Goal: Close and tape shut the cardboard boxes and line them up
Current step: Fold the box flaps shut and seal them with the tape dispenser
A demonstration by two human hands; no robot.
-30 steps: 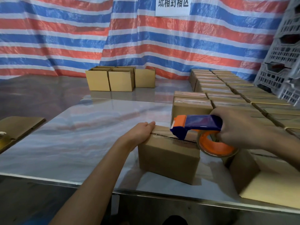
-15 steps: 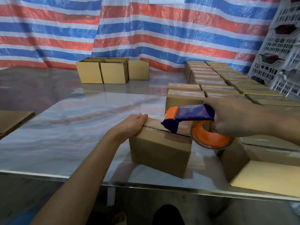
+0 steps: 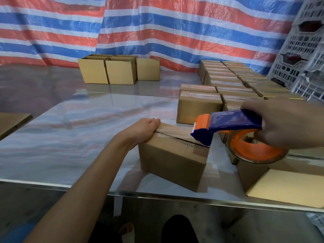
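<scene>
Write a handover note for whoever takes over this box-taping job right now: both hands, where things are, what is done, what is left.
Left hand holds the left end of the front box, fingers over its edge.
Right hand grips the tape dispenser at that box's right end.
Done: tape runs along the top seam up to the dispenser; taped boxes stand in rows at the right.
Left: probably cut the tape, press it down and line this box up. The back boxes look unsealed.
</scene>
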